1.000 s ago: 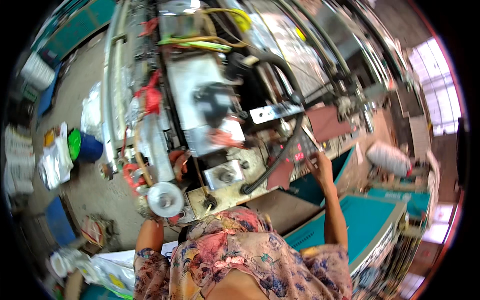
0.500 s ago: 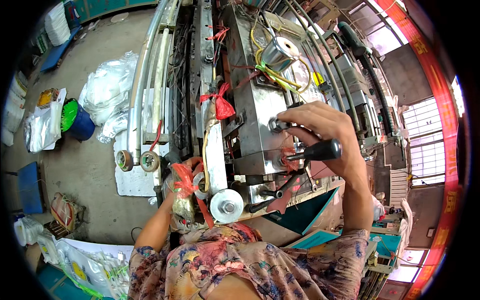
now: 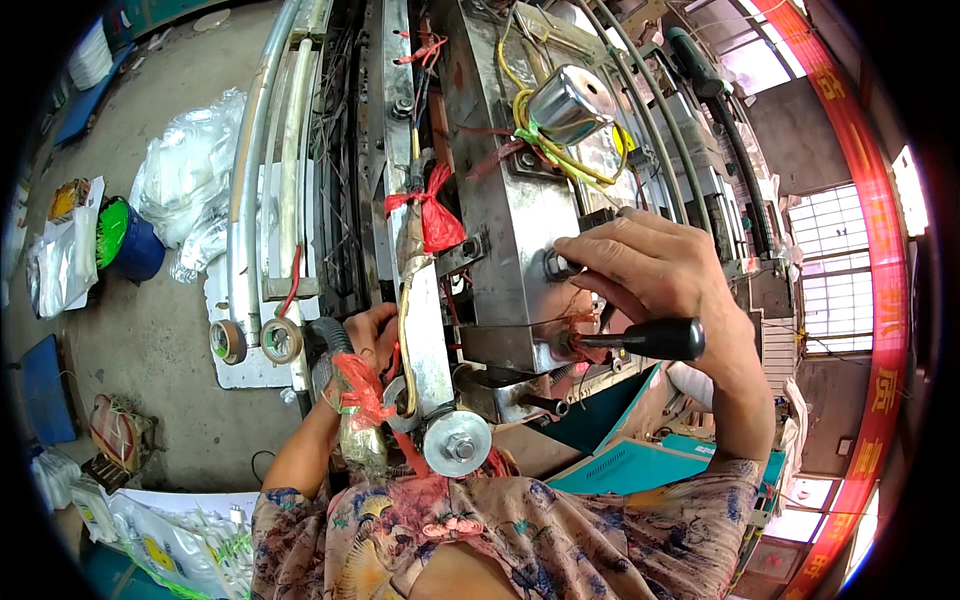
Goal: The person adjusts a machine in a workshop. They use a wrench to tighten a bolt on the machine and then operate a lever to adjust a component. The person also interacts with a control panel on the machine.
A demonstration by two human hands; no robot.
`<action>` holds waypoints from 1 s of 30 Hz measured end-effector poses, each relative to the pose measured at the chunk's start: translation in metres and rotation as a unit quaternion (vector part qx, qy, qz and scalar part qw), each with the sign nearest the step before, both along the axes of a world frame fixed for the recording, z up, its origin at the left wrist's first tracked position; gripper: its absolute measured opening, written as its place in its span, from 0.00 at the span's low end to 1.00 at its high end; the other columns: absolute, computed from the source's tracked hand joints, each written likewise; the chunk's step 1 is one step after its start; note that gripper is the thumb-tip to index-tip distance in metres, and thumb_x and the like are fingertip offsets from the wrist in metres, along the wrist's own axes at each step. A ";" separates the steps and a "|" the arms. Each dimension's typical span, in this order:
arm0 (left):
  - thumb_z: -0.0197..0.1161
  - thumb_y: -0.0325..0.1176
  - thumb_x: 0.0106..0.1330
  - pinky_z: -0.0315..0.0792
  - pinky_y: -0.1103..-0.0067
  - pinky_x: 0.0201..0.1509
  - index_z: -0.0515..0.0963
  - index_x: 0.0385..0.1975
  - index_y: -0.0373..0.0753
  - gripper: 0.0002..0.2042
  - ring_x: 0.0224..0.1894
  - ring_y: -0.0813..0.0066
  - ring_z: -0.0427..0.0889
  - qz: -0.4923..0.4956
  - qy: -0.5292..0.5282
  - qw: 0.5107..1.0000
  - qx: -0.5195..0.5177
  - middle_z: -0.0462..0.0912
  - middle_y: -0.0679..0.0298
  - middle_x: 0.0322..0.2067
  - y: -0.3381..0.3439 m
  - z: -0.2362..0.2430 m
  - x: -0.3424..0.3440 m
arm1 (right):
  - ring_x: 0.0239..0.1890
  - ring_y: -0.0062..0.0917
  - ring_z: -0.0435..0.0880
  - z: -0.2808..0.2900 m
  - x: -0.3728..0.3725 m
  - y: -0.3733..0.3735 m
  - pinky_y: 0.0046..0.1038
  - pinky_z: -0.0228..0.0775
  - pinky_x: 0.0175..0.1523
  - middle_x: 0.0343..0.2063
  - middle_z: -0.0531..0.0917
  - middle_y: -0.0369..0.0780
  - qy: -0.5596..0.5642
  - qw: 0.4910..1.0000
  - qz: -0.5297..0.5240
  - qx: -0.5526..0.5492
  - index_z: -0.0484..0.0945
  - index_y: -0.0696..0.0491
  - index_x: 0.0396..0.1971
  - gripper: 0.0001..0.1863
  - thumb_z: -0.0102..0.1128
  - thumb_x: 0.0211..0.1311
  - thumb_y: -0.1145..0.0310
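On the machine's right side, my right hand [image 3: 655,265] has its thumb and fingertips closed around a bolt [image 3: 560,265] on the face of a steel block [image 3: 515,225]. Below that hand a lever with a black handle [image 3: 662,340] sticks out. My left hand [image 3: 372,338] reaches in beside the long metal bar [image 3: 432,345], behind a hose [image 3: 328,350] and a red plastic tie [image 3: 362,388]. Its fingertips are hidden, so what it touches does not show. A round metal disc with a bolt [image 3: 457,444] sits at the bar's near end.
A chrome cylinder [image 3: 570,105] with yellow wires stands on the block. Two tape rolls [image 3: 281,341] hang on rods at the left. Beyond, the floor holds clear plastic film [image 3: 190,165], a blue bucket [image 3: 140,245] and a blue board [image 3: 45,390]. Teal cabinet panels [image 3: 630,465] lie at the lower right.
The view has shifted, moving most of the machine slightly left. My left hand has moved up along the bar and shows more. The right hand stays at the bolt.
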State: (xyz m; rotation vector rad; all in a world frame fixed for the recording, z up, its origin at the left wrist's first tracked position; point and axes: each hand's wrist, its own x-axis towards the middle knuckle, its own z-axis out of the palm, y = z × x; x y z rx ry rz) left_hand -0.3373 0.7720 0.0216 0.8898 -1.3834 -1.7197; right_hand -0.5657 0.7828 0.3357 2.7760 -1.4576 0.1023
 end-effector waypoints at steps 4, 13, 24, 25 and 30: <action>0.56 0.29 0.70 0.71 0.83 0.31 0.80 0.38 0.29 0.09 0.27 0.82 0.77 -0.010 0.116 0.989 0.089 0.82 0.64 0.25 -0.002 -0.005 0.002 | 0.32 0.34 0.81 0.003 -0.003 -0.005 0.33 0.73 0.35 0.26 0.80 0.39 0.033 0.999 -0.007 0.019 0.78 0.56 0.33 0.14 0.66 0.46 0.65; 0.56 0.27 0.70 0.69 0.84 0.28 0.80 0.37 0.28 0.09 0.25 0.86 0.75 0.050 -0.082 0.995 -0.031 0.81 0.67 0.22 -0.002 -0.022 -0.016 | 0.18 0.35 0.78 -0.015 -0.004 -0.016 0.33 0.69 0.23 0.16 0.76 0.35 0.092 0.994 -0.039 -0.043 0.73 0.52 0.19 0.19 0.65 0.58 0.52; 0.64 0.31 0.66 0.74 0.81 0.38 0.79 0.45 0.26 0.14 0.33 0.82 0.79 0.014 -0.092 0.991 0.093 0.84 0.64 0.34 0.000 -0.037 -0.010 | 0.19 0.36 0.79 -0.017 -0.010 -0.015 0.33 0.69 0.24 0.16 0.78 0.37 0.064 0.996 -0.056 -0.016 0.76 0.52 0.22 0.21 0.66 0.56 0.48; 0.64 0.31 0.65 0.74 0.81 0.37 0.79 0.44 0.26 0.14 0.33 0.81 0.79 0.010 -0.088 0.993 0.083 0.84 0.63 0.34 -0.001 -0.035 -0.008 | 0.20 0.36 0.80 -0.015 -0.012 -0.013 0.33 0.70 0.24 0.17 0.78 0.37 0.054 0.996 -0.065 -0.013 0.76 0.52 0.23 0.20 0.66 0.56 0.49; 0.65 0.30 0.64 0.75 0.79 0.37 0.80 0.42 0.29 0.12 0.32 0.79 0.81 0.008 -0.080 0.995 0.057 0.84 0.63 0.32 -0.003 -0.031 -0.008 | 0.27 0.37 0.82 -0.013 -0.011 -0.008 0.33 0.72 0.30 0.25 0.81 0.40 -0.072 0.994 -0.064 0.048 0.76 0.51 0.33 0.17 0.69 0.53 0.56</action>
